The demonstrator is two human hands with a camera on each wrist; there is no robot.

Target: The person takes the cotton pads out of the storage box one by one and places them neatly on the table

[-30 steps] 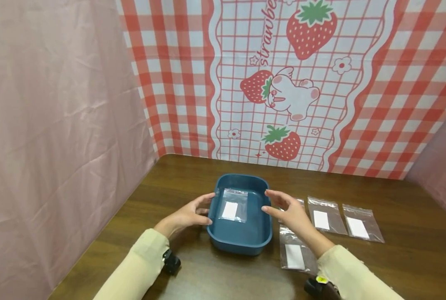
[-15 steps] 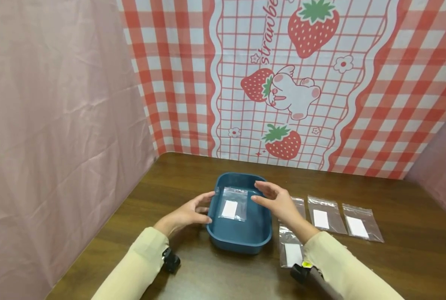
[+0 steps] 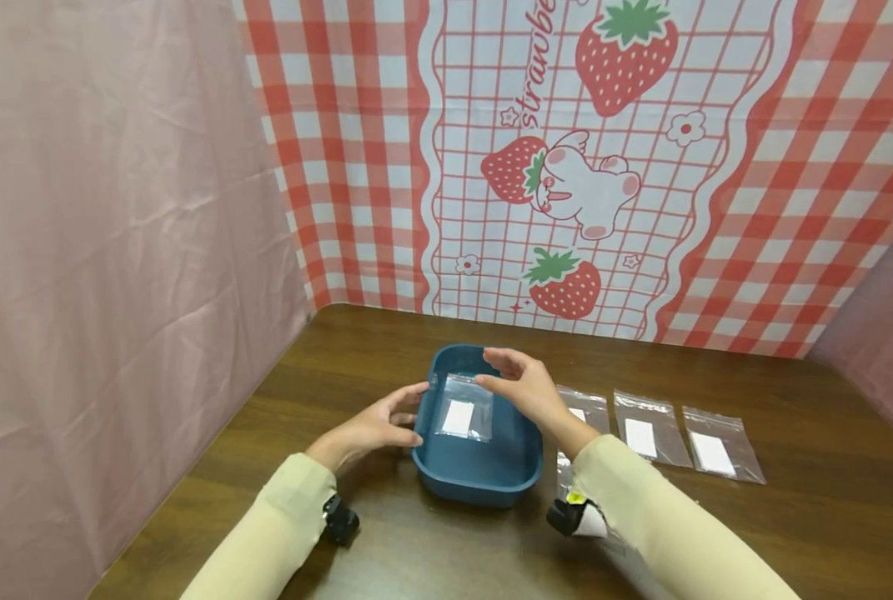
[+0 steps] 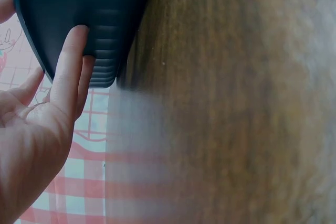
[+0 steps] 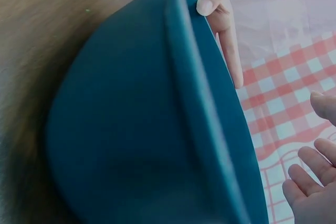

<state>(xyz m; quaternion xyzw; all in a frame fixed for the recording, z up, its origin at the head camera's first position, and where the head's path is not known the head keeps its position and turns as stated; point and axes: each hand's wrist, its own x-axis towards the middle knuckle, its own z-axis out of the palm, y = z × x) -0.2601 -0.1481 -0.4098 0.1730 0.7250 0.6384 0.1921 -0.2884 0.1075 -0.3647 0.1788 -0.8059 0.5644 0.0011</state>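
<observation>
A dark blue plastic bin [image 3: 476,492] stands on the table in the head view. Inside it lies a clear zip bag [image 3: 482,421] with a white label. My left hand [image 3: 367,432] is at the bin's left side. Its fairly straight fingers [image 4: 65,74] touch the outer wall in the left wrist view, and its thumb [image 5: 206,4] lies at the rim in the right wrist view. Above the far right part of the bin my right hand [image 3: 524,387] hovers with spread, slightly bent fingers [image 5: 310,169] and nothing between them. It hides part of the far rim.
To the bin's right, more zip bags with white labels lie flat: one [image 3: 592,404] beside the bin, one [image 3: 664,433] in the middle, one [image 3: 742,446] farthest right. Another [image 3: 564,475] is mostly under my right forearm. A strawberry-print cloth [image 3: 461,225] hangs behind the table.
My right hand has moved leftward and slightly away from me, from the bin's right rim to above its inside. My left hand and the bin stay almost where they were.
</observation>
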